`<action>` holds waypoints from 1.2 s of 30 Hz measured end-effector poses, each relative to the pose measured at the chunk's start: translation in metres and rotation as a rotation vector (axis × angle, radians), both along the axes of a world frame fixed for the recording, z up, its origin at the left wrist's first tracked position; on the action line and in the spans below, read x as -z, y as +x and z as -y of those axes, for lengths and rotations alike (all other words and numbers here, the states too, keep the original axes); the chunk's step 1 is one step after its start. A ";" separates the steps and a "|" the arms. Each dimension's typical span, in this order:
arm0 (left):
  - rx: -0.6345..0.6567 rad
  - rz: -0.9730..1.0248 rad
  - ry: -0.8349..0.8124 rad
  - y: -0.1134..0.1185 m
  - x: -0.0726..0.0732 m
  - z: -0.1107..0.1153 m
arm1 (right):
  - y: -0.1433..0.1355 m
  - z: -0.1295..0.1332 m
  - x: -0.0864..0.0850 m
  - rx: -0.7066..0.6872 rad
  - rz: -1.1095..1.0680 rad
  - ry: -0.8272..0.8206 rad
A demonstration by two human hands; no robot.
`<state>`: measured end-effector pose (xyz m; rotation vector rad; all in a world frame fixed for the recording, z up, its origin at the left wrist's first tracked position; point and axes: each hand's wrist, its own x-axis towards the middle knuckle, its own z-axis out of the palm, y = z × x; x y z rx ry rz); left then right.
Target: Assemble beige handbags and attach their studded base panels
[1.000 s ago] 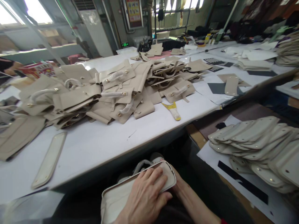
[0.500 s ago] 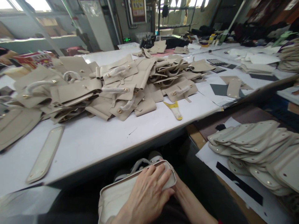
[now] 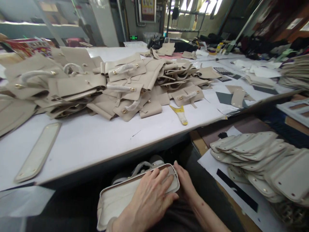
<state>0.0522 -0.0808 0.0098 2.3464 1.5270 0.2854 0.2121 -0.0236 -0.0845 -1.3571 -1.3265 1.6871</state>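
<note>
A beige handbag [image 3: 122, 199] lies on my lap with its long, rim-edged base turned up toward me. Across that pale base my left hand [image 3: 149, 196] presses palm down, fingers stretched toward the far right end and thumb by the near rim. At the bag's right end is my right hand [image 3: 185, 180], supporting it from the side; its fingers are partly hidden behind the bag. Beyond the far rim a grey curved handle [image 3: 142, 166] shows. What lies under my left palm is hidden.
A white table [image 3: 96, 138] ahead bears a heap of beige bag pieces [image 3: 130, 87], a yellow-and-white forked piece [image 3: 180, 114] and a rounded strip panel [image 3: 40, 151]. At right, stacked panels with rivets [image 3: 256, 161] lie beside a black strip [image 3: 238, 190].
My right hand has come out a little at the bag's right end, showing more of its back and thumb side. The bag sits slightly further left in view; my left hand stays on its base.
</note>
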 end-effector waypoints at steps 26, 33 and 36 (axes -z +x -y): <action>0.146 -0.012 -0.072 -0.009 -0.018 -0.070 | 0.001 0.017 -0.063 -0.289 0.898 0.572; 0.131 0.241 -0.294 -0.015 0.016 -0.093 | -0.002 0.024 -0.051 -0.297 0.963 0.661; 0.120 0.287 -0.341 -0.018 0.028 -0.098 | -0.003 0.028 -0.052 -0.307 1.007 0.679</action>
